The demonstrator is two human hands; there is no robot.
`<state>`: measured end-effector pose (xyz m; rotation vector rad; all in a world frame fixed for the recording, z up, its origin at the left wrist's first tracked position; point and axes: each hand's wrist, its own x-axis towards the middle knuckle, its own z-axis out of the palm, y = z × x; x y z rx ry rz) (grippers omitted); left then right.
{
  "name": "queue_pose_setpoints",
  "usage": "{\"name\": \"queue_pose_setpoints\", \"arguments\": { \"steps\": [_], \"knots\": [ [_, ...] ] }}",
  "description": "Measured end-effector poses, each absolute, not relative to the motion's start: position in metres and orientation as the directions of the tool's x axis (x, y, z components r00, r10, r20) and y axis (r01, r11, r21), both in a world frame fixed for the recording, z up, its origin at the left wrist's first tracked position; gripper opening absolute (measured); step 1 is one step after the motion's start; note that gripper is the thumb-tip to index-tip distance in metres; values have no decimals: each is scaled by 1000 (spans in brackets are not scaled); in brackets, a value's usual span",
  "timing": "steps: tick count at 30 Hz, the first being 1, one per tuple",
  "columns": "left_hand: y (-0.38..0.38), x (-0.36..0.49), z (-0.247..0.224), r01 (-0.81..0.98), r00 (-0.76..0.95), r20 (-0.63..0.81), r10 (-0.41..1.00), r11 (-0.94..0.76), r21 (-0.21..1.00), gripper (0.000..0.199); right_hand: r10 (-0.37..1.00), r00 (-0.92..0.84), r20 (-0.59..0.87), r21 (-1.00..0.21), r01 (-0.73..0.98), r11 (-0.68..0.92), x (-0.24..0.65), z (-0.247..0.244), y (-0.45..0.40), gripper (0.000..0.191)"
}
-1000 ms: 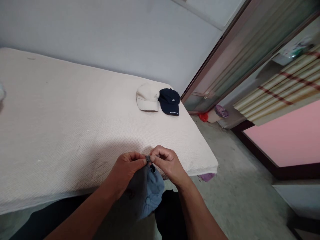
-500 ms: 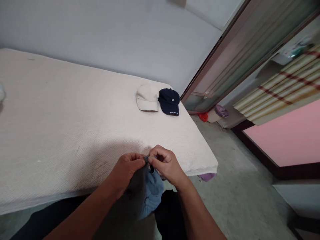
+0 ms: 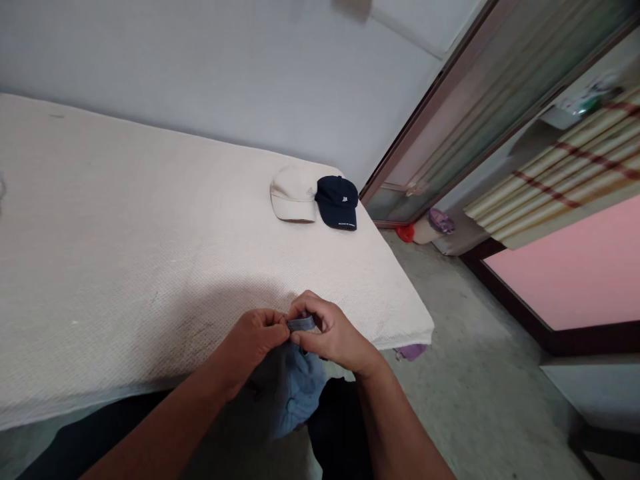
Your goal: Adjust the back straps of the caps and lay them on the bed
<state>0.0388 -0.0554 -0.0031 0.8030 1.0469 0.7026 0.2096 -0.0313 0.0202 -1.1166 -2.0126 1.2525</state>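
Observation:
A blue denim-like cap [image 3: 301, 390] hangs below my hands, just off the near edge of the bed. My left hand [image 3: 263, 333] pinches its back edge between thumb and fingers. With fingers curled, my right hand [image 3: 325, 328] grips the cap beside the strap [image 3: 301, 324], which shows between the two hands. My fingers hide the strap's fastening. Farther back on the bed lie a cream cap [image 3: 293, 195] and a navy cap [image 3: 337, 203] side by side, brims toward me, the navy one bearing white lettering.
A bed [image 3: 125, 247] with a cream textured cover stands against a pale wall [image 3: 200, 67]. To the right are concrete floor [image 3: 465, 393], a sliding door frame and a striped curtain [image 3: 565, 173]. A purple cloth [image 3: 411, 351] shows under the bed's corner.
The strap, earlier mostly covered by my fingers, now shows as a curved band between my hands. My right-hand fingers have shifted and opened slightly around it. My left hand stays nearly in place.

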Motion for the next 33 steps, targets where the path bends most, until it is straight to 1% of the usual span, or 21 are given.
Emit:
{"name": "queue_pose_setpoints", "arguments": {
  "steps": [6, 9, 16, 20, 22, 25, 29, 33],
  "knots": [
    [-56, 39, -5, -84, 373, -478, 795, 542, 836, 19, 829, -554, -76, -887, 417, 197, 209, 23, -30, 20],
    [-56, 39, -4, -98, 381, -479, 791, 549, 830, 20, 845, -529, -74, -883, 428, 191, 208, 24, -32, 21],
    [-56, 38, 3, -225, 422, -460, 781, 582, 781, 18, 882, -470, -39, -891, 415, 182, 204, 25, -37, 20],
    [-57, 36, 6, -314, 458, -443, 771, 606, 731, 10, 889, -458, -8, -912, 369, 182, 205, 22, -36, 19],
    [-56, 35, 7, -371, 468, -417, 779, 602, 707, 6, 893, -450, 6, -921, 345, 180, 206, 20, -35, 18],
    [-56, 32, 8, -454, 459, -372, 807, 572, 683, 6, 899, -439, -4, -924, 346, 164, 207, 20, -35, 16],
    [-57, 27, 9, -469, 479, -363, 800, 582, 664, 9, 901, -432, -39, -926, 355, 131, 207, 21, -36, 14],
    [-58, 20, 10, -488, 480, -355, 802, 580, 652, 13, 906, -420, -39, -946, 307, 102, 206, 22, -36, 15]
  ]
}}
